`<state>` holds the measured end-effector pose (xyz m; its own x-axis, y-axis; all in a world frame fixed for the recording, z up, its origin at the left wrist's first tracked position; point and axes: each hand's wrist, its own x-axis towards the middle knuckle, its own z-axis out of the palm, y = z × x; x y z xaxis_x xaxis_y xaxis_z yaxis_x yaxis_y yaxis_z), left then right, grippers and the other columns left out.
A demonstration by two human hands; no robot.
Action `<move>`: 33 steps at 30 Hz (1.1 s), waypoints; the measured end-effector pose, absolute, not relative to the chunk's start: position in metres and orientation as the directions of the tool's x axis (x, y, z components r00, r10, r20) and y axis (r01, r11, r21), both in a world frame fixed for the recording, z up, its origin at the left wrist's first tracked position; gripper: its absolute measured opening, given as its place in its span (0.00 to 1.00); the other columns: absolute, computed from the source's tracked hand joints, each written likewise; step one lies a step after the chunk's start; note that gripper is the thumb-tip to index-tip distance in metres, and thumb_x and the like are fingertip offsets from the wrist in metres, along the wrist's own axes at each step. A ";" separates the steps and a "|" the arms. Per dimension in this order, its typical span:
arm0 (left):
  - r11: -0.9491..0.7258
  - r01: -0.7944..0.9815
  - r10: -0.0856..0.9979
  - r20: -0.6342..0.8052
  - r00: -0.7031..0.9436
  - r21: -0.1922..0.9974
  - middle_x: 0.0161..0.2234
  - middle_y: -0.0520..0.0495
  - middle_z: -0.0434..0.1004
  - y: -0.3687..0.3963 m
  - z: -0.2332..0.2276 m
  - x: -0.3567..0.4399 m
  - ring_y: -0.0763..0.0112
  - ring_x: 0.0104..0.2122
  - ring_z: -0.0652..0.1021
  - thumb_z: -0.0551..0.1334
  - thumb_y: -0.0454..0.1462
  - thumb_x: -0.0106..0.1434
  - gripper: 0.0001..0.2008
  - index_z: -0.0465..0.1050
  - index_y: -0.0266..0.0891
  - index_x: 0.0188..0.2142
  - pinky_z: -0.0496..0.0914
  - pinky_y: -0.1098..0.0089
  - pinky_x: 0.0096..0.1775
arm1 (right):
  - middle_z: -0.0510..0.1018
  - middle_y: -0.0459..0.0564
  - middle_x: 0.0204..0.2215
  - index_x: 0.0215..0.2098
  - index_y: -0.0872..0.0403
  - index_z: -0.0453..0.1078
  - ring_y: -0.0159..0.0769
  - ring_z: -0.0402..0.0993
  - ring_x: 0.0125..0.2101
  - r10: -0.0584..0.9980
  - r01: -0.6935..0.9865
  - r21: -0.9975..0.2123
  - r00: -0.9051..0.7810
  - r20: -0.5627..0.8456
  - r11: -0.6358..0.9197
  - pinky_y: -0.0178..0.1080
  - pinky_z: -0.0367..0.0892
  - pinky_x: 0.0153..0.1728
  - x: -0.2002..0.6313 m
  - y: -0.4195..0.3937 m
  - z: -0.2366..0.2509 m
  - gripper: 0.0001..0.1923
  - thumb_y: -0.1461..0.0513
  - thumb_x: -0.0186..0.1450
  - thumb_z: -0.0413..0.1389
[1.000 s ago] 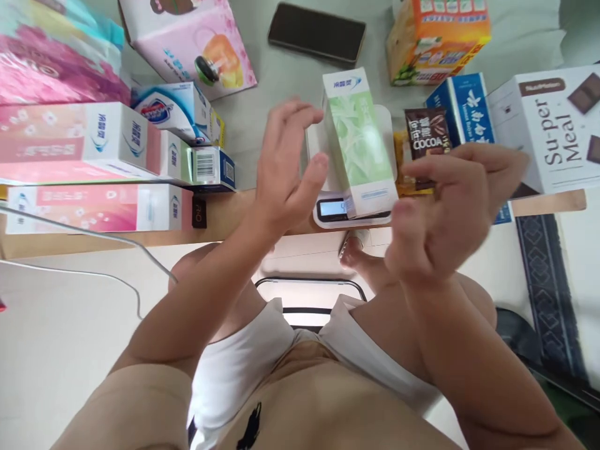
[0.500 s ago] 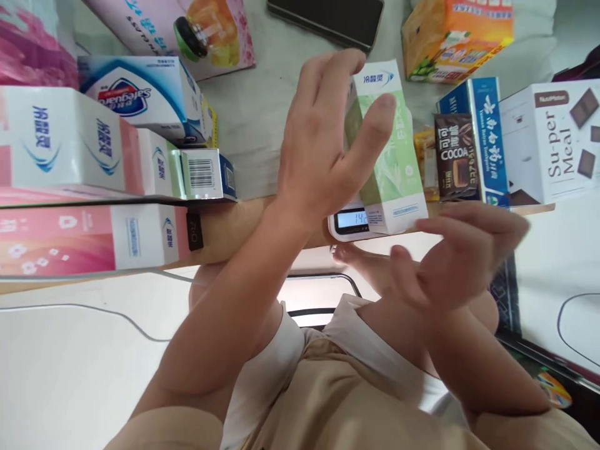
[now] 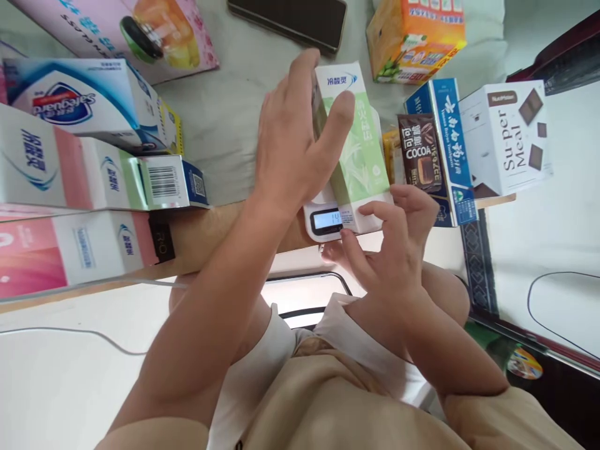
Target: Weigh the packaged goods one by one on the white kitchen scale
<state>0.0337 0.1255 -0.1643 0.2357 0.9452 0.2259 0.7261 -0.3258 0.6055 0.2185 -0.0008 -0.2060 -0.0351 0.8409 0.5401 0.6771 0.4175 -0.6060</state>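
On scale [image 3: 323, 220], green box [image 3: 360, 159] lengthwise, logo end away

- The left hand [image 3: 293, 144] clasps the green box [image 3: 360, 156] on the white scale [image 3: 328, 220]; the right hand [image 3: 394, 250] meets the box's near end.
- Left of the grip, bare grey cloth [image 3: 229, 131] leaves an open lane up to the barcode box [image 3: 171, 182].
- Right of the grip, the cocoa packet [image 3: 419, 159] and blue box [image 3: 445, 144] stand close, leaving little passage.
- Beyond the grip, the phone [image 3: 288, 22] and orange box [image 3: 415, 37] stand, with 1 gap between them.
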 end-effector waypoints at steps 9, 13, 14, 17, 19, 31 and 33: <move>-0.702 0.404 0.712 0.603 0.359 0.587 0.53 0.42 0.73 0.124 -0.148 0.047 0.59 0.55 0.76 0.44 0.62 0.76 0.35 0.69 0.35 0.57 0.72 0.56 0.62 | 0.70 0.64 0.64 0.57 0.48 0.68 0.55 0.74 0.61 0.740 0.506 -0.672 0.094 0.666 0.541 0.56 0.78 0.52 0.231 0.000 -0.218 0.30 0.56 0.59 0.68; -0.817 0.308 0.575 0.648 0.500 0.487 0.64 0.45 0.66 0.124 -0.142 0.050 0.52 0.70 0.67 0.48 0.57 0.75 0.29 0.62 0.40 0.63 0.60 0.50 0.73 | 0.75 0.54 0.63 0.58 0.44 0.75 0.54 0.73 0.66 0.620 0.539 -0.607 0.187 0.762 0.584 0.60 0.76 0.57 0.271 0.010 -0.216 0.24 0.58 0.63 0.64; -0.816 0.346 0.576 0.609 0.545 0.462 0.68 0.47 0.63 0.124 -0.144 0.045 0.51 0.74 0.61 0.49 0.55 0.75 0.29 0.59 0.42 0.65 0.54 0.50 0.76 | 0.77 0.52 0.62 0.58 0.43 0.77 0.54 0.73 0.65 0.603 0.532 -0.619 0.234 0.763 0.577 0.61 0.75 0.58 0.284 0.013 -0.217 0.23 0.58 0.64 0.63; -0.822 0.421 0.567 0.477 0.671 0.385 0.76 0.46 0.53 0.127 -0.150 0.020 0.54 0.76 0.58 0.52 0.55 0.75 0.29 0.57 0.45 0.68 0.54 0.55 0.77 | 0.79 0.49 0.57 0.57 0.42 0.79 0.54 0.75 0.63 0.573 0.500 -0.686 0.386 0.723 0.529 0.63 0.71 0.61 0.320 0.026 -0.232 0.22 0.56 0.64 0.63; -0.762 0.487 0.647 0.476 0.596 0.426 0.71 0.48 0.64 0.124 -0.151 0.009 0.56 0.72 0.65 0.50 0.56 0.76 0.25 0.64 0.47 0.64 0.63 0.55 0.73 | 0.79 0.51 0.56 0.54 0.44 0.81 0.54 0.76 0.62 0.546 0.500 -0.706 0.449 0.707 0.502 0.61 0.74 0.57 0.337 0.033 -0.248 0.21 0.55 0.62 0.65; -0.549 0.688 0.832 0.383 0.401 0.474 0.53 0.38 0.82 0.096 -0.143 0.029 0.57 0.56 0.80 0.55 0.53 0.75 0.23 0.77 0.38 0.49 0.76 0.53 0.57 | 0.75 0.55 0.59 0.51 0.47 0.78 0.50 0.75 0.62 0.774 0.442 -0.881 0.492 0.397 0.171 0.59 0.81 0.53 0.347 0.013 -0.283 0.20 0.62 0.61 0.61; -0.567 0.680 0.822 0.373 0.430 0.466 0.54 0.38 0.82 0.097 -0.144 0.032 0.57 0.56 0.80 0.55 0.51 0.75 0.21 0.76 0.38 0.51 0.75 0.53 0.58 | 0.75 0.55 0.59 0.52 0.47 0.77 0.50 0.75 0.63 0.798 0.447 -0.882 0.474 0.373 0.147 0.58 0.81 0.53 0.345 0.011 -0.281 0.20 0.63 0.62 0.61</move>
